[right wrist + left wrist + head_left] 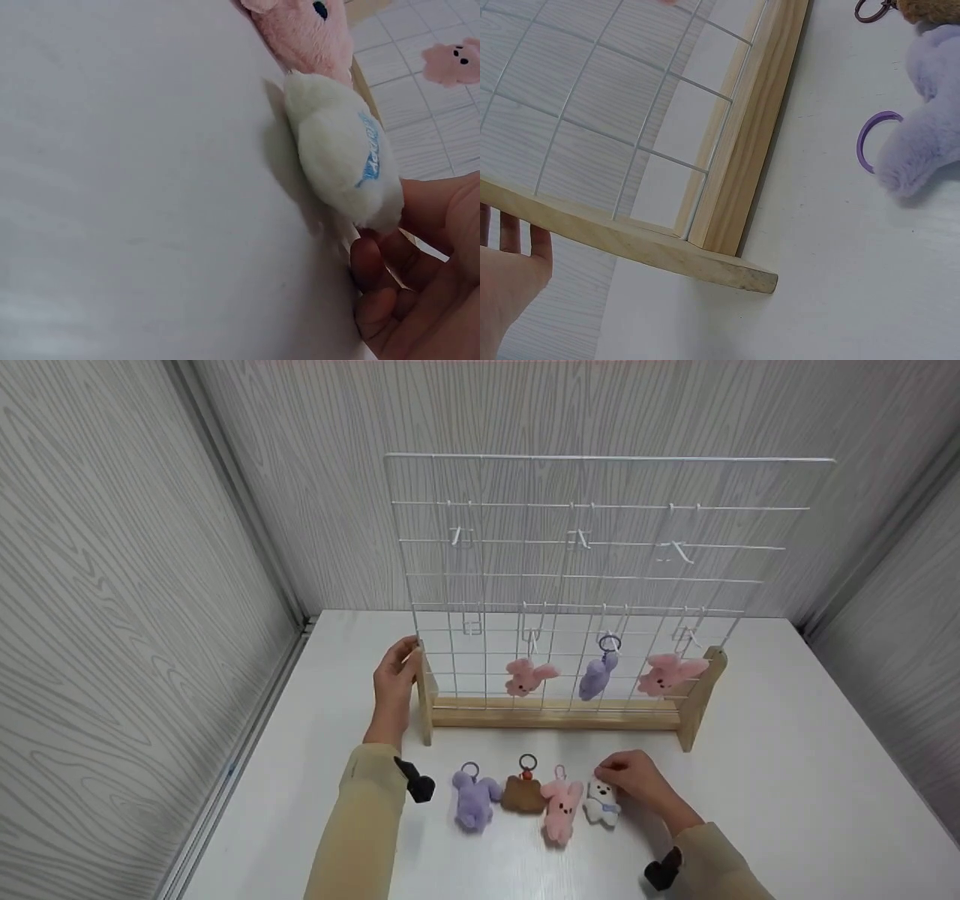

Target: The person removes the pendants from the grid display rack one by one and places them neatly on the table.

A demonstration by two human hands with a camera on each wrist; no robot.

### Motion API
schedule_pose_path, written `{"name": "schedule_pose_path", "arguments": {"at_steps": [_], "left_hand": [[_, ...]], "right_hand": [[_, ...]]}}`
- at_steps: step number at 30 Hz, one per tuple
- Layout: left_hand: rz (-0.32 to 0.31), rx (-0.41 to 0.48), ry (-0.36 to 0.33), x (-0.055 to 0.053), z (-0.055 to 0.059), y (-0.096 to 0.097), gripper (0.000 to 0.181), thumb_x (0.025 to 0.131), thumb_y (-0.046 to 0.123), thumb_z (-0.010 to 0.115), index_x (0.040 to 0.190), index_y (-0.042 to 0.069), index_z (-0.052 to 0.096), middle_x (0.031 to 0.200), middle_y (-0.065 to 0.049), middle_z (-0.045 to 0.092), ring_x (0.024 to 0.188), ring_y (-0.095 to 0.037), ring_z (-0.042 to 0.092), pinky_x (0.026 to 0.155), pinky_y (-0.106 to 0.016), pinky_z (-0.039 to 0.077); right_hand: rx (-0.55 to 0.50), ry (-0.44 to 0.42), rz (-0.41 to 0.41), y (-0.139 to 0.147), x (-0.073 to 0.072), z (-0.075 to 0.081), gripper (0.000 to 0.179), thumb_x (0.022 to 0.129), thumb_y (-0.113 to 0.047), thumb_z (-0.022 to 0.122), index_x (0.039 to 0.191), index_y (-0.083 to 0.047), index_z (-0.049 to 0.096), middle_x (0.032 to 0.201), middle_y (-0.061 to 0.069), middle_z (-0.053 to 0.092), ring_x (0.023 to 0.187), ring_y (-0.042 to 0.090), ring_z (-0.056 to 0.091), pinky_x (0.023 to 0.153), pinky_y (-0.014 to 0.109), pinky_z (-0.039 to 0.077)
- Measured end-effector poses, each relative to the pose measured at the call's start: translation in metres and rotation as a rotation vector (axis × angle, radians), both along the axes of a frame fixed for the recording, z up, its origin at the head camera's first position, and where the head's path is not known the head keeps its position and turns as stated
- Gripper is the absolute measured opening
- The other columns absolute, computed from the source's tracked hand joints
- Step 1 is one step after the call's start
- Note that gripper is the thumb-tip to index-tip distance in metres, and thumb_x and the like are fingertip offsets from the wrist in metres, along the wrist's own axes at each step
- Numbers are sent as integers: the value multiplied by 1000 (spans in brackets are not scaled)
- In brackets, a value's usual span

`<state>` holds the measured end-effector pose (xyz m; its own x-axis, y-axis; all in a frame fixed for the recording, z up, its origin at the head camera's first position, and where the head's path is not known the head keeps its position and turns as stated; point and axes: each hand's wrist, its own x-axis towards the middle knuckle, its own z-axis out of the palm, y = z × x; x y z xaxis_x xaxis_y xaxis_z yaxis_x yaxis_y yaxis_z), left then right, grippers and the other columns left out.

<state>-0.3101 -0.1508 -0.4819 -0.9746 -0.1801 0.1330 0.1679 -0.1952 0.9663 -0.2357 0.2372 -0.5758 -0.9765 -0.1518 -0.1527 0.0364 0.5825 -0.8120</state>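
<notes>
In the head view my left hand [395, 679] grips the left wooden side of a white wire grid rack [559, 712]. The left wrist view has the fingertips [540, 244] against that wooden side piece [630, 244]. My right hand [637, 780] pinches the top of a white plush bear keychain [602, 804], which wears a blue scarf with lettering. Beside it on the table lie a pink bunny keychain [561, 810], a brown plush keychain [523, 795] with a dark ring, and a purple plush keychain [475, 802].
Two pink plush keychains [529, 678] and a purple one [596, 678] hang from lower hooks on the grid. Bare hooks [580, 538] stick out in the upper row. The rack stands on a white table [315, 690] between pale wood-grain walls [135, 585].
</notes>
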Motion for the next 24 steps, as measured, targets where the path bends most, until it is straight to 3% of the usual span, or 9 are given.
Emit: {"name": "schedule_pose_path", "arguments": {"at_steps": [4, 12, 18, 24], "left_hand": [[7, -13, 8, -2, -2, 1, 33, 93, 26, 57, 124, 14, 55, 126, -1, 52, 116, -13, 50, 95, -35, 41], [-1, -3, 7, -2, -2, 2, 39, 93, 25, 58, 127, 8, 52, 129, -8, 50, 117, -14, 50, 96, -35, 40], [-7, -10, 30, -4, -1, 2, 41, 93, 24, 58, 128, 4, 50, 132, -13, 48, 117, -15, 50, 96, -37, 40], [1, -4, 25, -3, -1, 1, 41, 93, 23, 58, 129, 4, 50, 129, -9, 50, 117, -16, 50, 95, -37, 41]], "right_hand": [[20, 8, 1, 1, -1, 1, 12, 85, -16, 69, 86, -4, 71, 78, 3, 62, 66, 15, 51, 56, 28, 44], [29, -41, -113, 1, -3, 3, 8, 85, -13, 68, 88, -6, 70, 81, 4, 61, 70, 18, 52, 60, 29, 45], [20, -41, -154, 2, -5, 4, 13, 86, -12, 66, 96, -4, 68, 88, 6, 61, 73, 19, 53, 62, 29, 47], [-15, -48, -165, 4, -6, 7, 18, 88, -13, 64, 102, -2, 67, 90, 6, 61, 72, 19, 53, 61, 30, 48]]}}
